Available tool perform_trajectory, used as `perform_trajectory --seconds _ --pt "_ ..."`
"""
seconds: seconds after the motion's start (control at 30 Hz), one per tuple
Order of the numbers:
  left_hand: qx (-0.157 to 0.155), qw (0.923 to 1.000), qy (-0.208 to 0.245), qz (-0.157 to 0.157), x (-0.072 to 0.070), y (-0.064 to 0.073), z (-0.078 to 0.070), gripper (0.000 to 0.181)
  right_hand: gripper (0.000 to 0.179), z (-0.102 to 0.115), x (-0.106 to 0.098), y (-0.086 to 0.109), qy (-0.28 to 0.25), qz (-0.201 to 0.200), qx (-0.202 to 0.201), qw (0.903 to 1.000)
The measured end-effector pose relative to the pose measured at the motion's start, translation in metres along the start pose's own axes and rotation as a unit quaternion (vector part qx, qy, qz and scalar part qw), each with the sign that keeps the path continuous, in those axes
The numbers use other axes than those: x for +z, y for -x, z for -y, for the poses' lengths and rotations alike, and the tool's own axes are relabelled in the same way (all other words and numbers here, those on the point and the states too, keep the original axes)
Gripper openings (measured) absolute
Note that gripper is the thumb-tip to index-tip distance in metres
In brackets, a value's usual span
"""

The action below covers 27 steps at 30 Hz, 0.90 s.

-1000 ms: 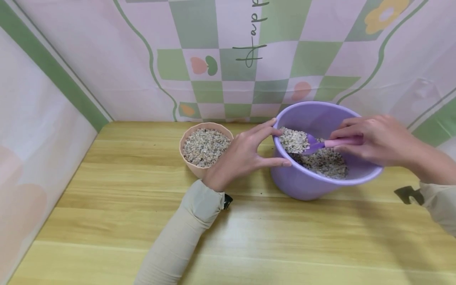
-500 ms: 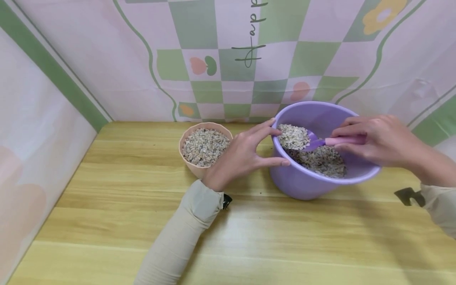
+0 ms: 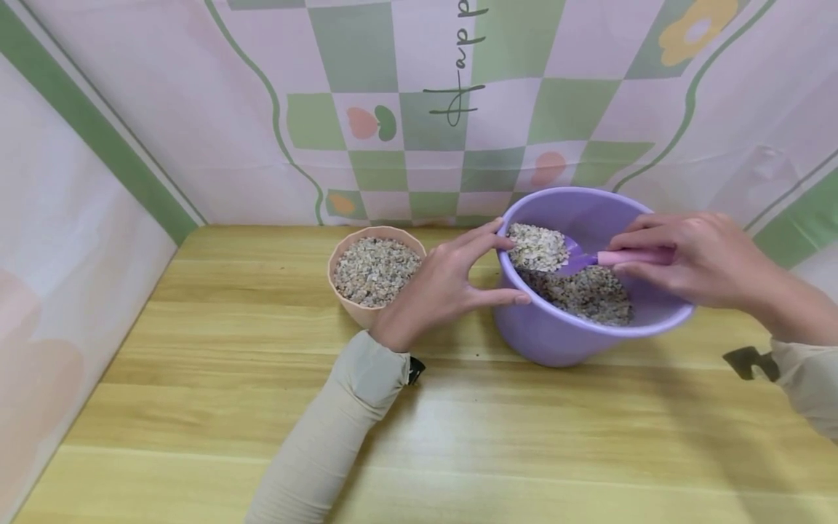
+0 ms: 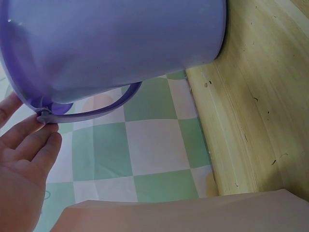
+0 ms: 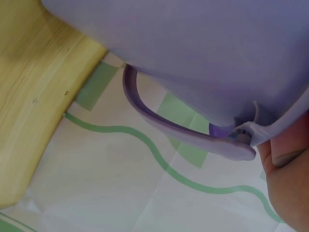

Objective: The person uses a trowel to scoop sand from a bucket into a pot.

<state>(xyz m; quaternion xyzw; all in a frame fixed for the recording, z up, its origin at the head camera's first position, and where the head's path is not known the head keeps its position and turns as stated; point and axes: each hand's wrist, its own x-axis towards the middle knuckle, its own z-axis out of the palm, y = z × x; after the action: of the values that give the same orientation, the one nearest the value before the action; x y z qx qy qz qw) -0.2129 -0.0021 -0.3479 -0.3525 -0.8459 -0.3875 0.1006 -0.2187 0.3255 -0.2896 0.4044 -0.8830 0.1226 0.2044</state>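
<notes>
A purple bucket [image 3: 556,349] stands on the table at the right, with gravel [image 3: 589,295] in its bottom. My right hand [image 3: 700,255] holds the pink handle of a small shovel [image 3: 635,257], thumb below and fingers above. Its purple blade lies inside the bucket mouth, heaped with pale gravel [image 3: 538,247]. With my left hand [image 3: 452,280] I grip the bucket's left rim, index finger over the edge and thumb along the outside. In the left wrist view, those fingers touch the rim beside the hinge of the bucket's handle [image 4: 99,112].
Left of the bucket stands a peach bowl [image 3: 356,313] filled with gravel, partly hidden by my left hand. Behind the wooden table [image 3: 262,407] hangs a green and white checked cloth [image 3: 435,120]. Small dark specks lie on the wood.
The loaded shovel blade has risen slightly beside the bucket's left inner wall. Both hands keep their hold, and the head view has shifted a little.
</notes>
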Motion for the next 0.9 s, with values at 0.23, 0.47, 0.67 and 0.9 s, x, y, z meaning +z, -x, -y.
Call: perform_trajectory --seconds 0.23,0.47,0.67,0.9 --pt "-0.003 1.0000 -0.001 0.000 0.0007 -0.0005 0.0003 0.060 0.032 -0.0002 -0.0009 0.0034 0.003 -0.007 0.004 1.0000" --pt "-0.003 1.0000 -0.003 -0.001 0.0010 0.0001 0.0004 0.063 0.031 -0.0015 -0.0028 0.0054 -0.008 -0.022 -0.009 0.9997" --pt "-0.007 1.0000 -0.007 0.001 0.0011 0.0005 0.0003 0.066 0.025 -0.0036 -0.0047 0.0081 -0.013 -0.043 -0.019 0.9988" --pt "-0.011 0.9999 -0.008 0.005 0.0009 0.0003 0.0000 0.069 0.023 -0.0027 -0.0077 0.0088 -0.016 -0.051 -0.026 0.9982"
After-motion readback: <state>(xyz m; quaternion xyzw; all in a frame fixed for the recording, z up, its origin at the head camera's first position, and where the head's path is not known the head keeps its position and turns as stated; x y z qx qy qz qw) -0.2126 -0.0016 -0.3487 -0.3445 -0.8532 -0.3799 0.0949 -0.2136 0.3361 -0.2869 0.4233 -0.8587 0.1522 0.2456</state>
